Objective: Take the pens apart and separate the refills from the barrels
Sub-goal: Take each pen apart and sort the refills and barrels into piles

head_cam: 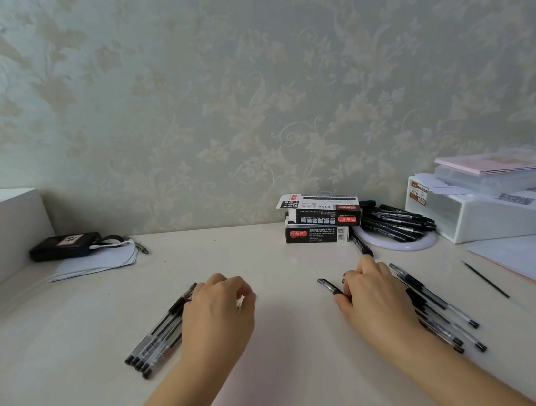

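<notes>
A bundle of clear pens with black caps [155,341] lies on the desk at the left. My left hand [219,313] rests over its far end with curled fingers; what the fingertips hold is hidden. A second bundle of pens [442,313] lies at the right, partly under my right hand [375,294]. That hand's thumb and fingers pinch a dark pen [329,286] that sticks out to the left. One thin black refill [485,279] lies alone further right.
Two black pen boxes [319,221] are stacked at the back by the wall, next to a heap of pens on a white ring [397,222]. White storage boxes with papers [496,205] stand at the right. A black case [62,247] and papers lie at the back left.
</notes>
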A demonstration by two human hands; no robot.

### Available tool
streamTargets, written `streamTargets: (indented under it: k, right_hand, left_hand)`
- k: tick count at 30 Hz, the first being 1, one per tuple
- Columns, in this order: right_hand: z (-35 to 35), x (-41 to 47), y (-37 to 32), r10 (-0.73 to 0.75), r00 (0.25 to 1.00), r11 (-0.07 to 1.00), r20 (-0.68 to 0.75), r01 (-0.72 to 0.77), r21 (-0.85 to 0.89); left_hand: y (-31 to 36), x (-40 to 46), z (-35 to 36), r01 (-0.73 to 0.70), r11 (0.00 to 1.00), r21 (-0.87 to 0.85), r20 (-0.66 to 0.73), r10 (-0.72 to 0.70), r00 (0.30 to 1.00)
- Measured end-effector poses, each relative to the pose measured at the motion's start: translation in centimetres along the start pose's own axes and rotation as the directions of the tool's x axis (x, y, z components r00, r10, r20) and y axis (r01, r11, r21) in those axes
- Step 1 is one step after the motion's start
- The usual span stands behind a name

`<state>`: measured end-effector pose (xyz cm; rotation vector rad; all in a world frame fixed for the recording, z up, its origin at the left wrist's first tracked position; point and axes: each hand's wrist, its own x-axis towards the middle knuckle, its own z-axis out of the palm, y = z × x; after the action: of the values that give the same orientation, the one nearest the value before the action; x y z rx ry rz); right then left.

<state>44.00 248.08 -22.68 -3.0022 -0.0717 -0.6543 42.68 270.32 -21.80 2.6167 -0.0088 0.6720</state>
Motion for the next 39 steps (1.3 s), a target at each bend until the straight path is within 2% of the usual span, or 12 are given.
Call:
streamTargets:
  k: [3,6,7,9,12,15,18,20,22,29,35,39]
  right_hand:
    - [-0.4,0.2,-0.2,-0.023,0.998,0.998,-0.057,0.026,0.056]
    - [-1.0,0.1,-1.0,0.004,0.989,0.892,-0.149,0.064,0.448]
    - [-1.1,0.1,-1.4,0.045,0.992,0.804,-0.114,0.032,0.593]
    - [-1.3,0.1,-2.4,0.093,0.993,0.555,0.074,-0.113,0.824]
    - [-1.4,-0.2,-3.4,0.044,0.958,0.166,0.282,-0.286,0.944]
    - [-1.2,-0.6,-3.7,-0.075,0.927,0.034,0.367,-0.365,0.930]
    - [-1.0,-0.7,-3.8,-0.120,0.914,0.036,0.386,-0.385,0.922]
    - [-1.0,-0.5,-3.6,-0.038,0.933,0.062,0.359,-0.356,0.932]
    - [-1.0,-0.3,-3.2,0.027,0.949,0.068,0.313,-0.314,0.947]
    - [-0.9,-0.7,-3.3,-0.079,0.957,0.058,0.280,-0.276,0.959]
    - [-0.8,-0.8,-3.5,-0.133,0.956,0.117,0.261,-0.247,0.962]
    - [-0.7,-0.8,-3.5,-0.124,0.963,0.106,0.241,-0.228,0.968]
  left_hand:
    - [0.2,-0.1,0.0,-0.034,0.995,-0.095,-0.019,0.032,0.999]
    - [0.7,-0.1,0.2,-0.038,0.962,-0.270,0.028,0.048,0.998]
    - [1.0,-0.2,0.3,-0.034,0.945,-0.325,0.050,0.053,0.997]
    - [1.6,-0.5,0.4,0.005,0.879,-0.476,0.120,0.059,0.991]
    - [2.4,-1.0,0.4,0.075,0.735,-0.674,0.254,0.135,0.958]
    - [2.7,-1.3,0.7,0.041,0.718,-0.694,0.290,0.227,0.930]
    - [2.3,-1.1,0.9,-0.169,0.839,-0.518,0.188,0.304,0.934]
    - [2.0,-1.0,0.6,-0.297,0.883,-0.364,0.144,0.368,0.919]
    - [1.8,-0.9,0.4,-0.348,0.889,-0.297,0.133,0.399,0.907]
    - [1.9,-1.2,0.7,-0.344,0.886,-0.311,0.156,0.405,0.901]
    - [1.6,-0.7,0.3,-0.286,0.957,-0.054,0.189,0.291,0.938]
    - [1.8,-0.4,0.2,-0.275,0.961,0.001,0.192,0.270,0.944]
